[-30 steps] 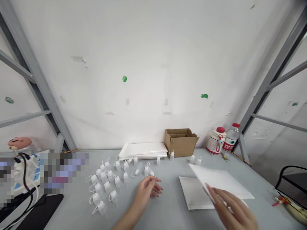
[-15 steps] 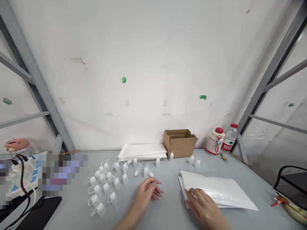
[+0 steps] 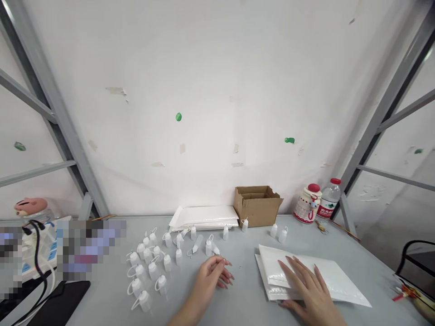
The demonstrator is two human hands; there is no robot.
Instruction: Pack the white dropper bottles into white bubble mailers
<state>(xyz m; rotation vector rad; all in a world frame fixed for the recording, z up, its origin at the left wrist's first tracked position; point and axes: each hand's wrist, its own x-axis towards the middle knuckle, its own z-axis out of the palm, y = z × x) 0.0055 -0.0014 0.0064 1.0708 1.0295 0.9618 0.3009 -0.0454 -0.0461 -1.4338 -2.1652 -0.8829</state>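
My right hand [image 3: 311,290] lies spread over the white padded mailer envelopes [image 3: 346,290], its fingertips on the top one and its thumb at the near edge. Two envelopes overlap there, the upper one slightly askew. To their left, my left hand [image 3: 214,276] hovers low over the table with loosely curled fingers a little apart and nothing visible in them. Just beyond it stands a small white squeeze bottle [image 3: 208,246] with a looped cap strap, beside a tipped-over one [image 3: 215,247]. Several more such bottles [image 3: 152,270] stand grouped on the left.
A stack of white mailers [image 3: 207,216] lies against the wall beside an open cardboard box [image 3: 260,212]. Right of that are a red-lidded jar [image 3: 307,206] and a water bottle [image 3: 329,199]. A black phone-like slab [image 3: 63,301] and a power strip [image 3: 44,253] with cables occupy the left.
My right hand has moved from the left edge of the envelopes rightward, and its fingers have spread out across the top one. My left hand keeps its pose. The view has shifted slightly.
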